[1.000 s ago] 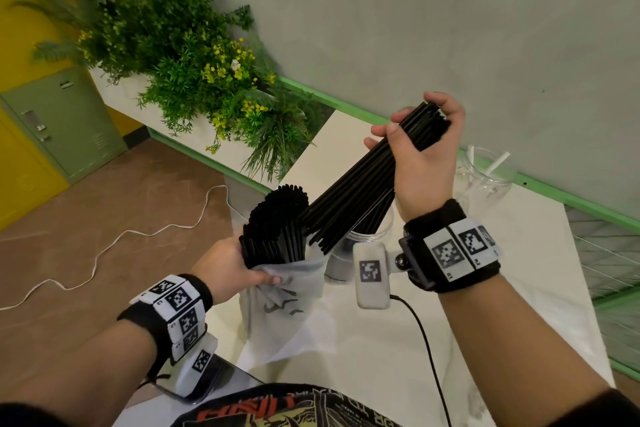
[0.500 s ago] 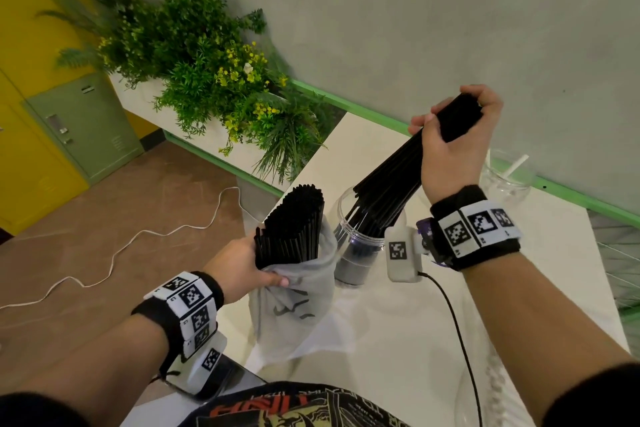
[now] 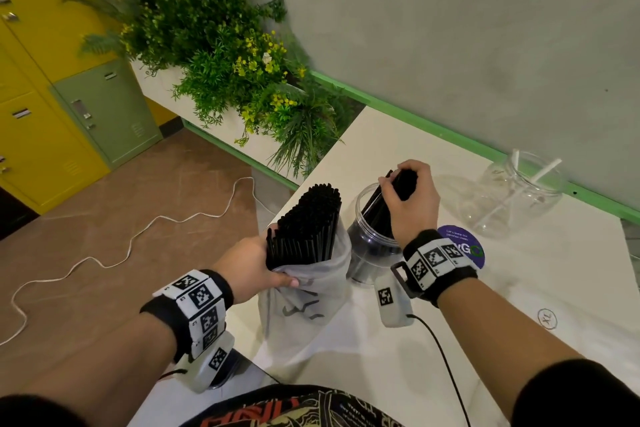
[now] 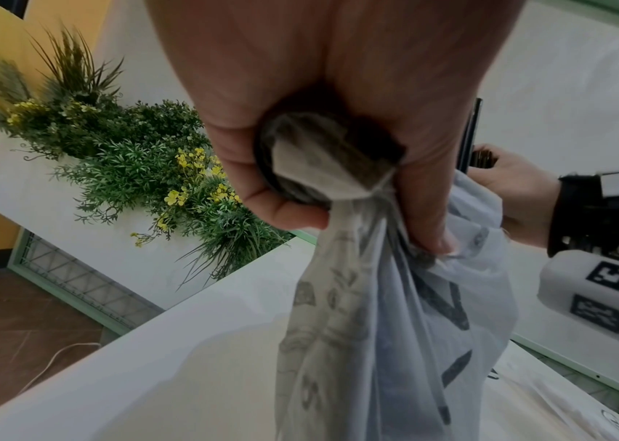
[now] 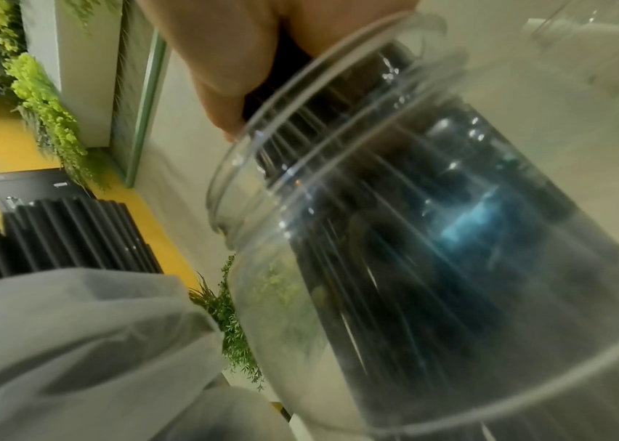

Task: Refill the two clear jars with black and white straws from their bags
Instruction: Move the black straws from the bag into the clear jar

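right hand (image 3: 410, 204): fingers wrapped tight round the top of a bunch of black straws (image 3: 401, 184), knuckles right above the mouth of the near jar

held bunch: lower ends are down inside the near jar (image 3: 372, 243), bunch leans a bit toward the wall side of the jar; the right wrist view shows the dark straws through the clear wall (image 5: 432, 238), pretty blurry though

left hand (image 3: 251, 262): fingers and thumb clamped round the neck of the straw bag (image 3: 304, 295); in the left wrist view you can see the plastic scrunched up inside the fist (image 4: 323, 167)

bag: pale see-through plastic with dark print, just left of the near jar and touching it or nearly, can't tell which; bottom sits on the surface (image 3: 381, 350)

bagged straws (image 3: 308, 222): fat black bundle sticking up out of the bag's open top, upright, about level with the near jar's rim

far jar (image 3: 519, 198): clear, well to the right of the near jar, up by the green wall edge, with a few white straws (image 3: 543, 172) leaning in it

sticker (image 3: 465, 246): round purple thing flat on the surface, just right of the near jar, partly behind the right wrist band

planter (image 3: 235, 80): green plants with yellow flowers, off past the near jar's left

lockers (image 3: 45, 135): yellow and green, way left of the near jar across the floor
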The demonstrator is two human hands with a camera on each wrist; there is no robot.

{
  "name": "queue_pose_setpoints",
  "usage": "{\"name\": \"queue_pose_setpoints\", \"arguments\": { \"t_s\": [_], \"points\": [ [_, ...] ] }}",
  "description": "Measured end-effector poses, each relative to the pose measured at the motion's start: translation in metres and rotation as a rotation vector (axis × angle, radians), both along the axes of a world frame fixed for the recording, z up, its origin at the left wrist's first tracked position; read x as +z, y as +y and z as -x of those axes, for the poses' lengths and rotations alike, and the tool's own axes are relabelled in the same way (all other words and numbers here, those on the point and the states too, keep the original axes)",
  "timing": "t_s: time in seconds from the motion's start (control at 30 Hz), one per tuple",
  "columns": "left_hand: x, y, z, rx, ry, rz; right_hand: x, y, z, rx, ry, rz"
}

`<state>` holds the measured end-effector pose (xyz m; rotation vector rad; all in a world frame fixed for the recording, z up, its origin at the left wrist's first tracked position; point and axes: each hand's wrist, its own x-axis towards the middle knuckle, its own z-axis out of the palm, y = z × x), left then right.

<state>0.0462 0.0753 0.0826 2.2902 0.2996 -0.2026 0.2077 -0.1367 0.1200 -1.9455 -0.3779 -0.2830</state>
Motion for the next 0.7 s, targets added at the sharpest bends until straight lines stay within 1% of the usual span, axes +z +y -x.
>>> {"name": "queue_pose_setpoints", "arguments": {
  "t_s": [0.13, 0.3, 0.43, 0.47, 0.53, 0.63, 0.7],
  "points": [
    [0.001, 0.001, -0.001, 0.001, 0.013, -0.005, 0.002, -0.007, -0.008, -0.035, -0.118, 0.062],
    [0.001, 0.003, -0.003, 0.012, 0.001, -0.005, 0.004, -0.023, -0.024, -0.132, -0.315, 0.284],
    [0.001, 0.003, -0.002, 0.006, -0.010, -0.019, 0.006, -0.039, -0.034, -0.140, -0.452, 0.391],
    [0.001, 0.003, -0.002, 0.007, -0.008, -0.021, 0.005, -0.042, -0.036, -0.131, -0.458, 0.409],
    [0.001, 0.003, -0.002, 0.008, -0.007, -0.020, 0.003, -0.047, -0.036, -0.101, -0.414, 0.405],
    [0.000, 0.003, -0.002, 0.000, -0.016, -0.024, -0.001, -0.047, -0.028, -0.010, -0.299, 0.391],
    [0.001, 0.002, -0.002, -0.003, -0.025, -0.022, -0.004, -0.043, -0.023, 0.082, -0.205, 0.467]
  ]
}}
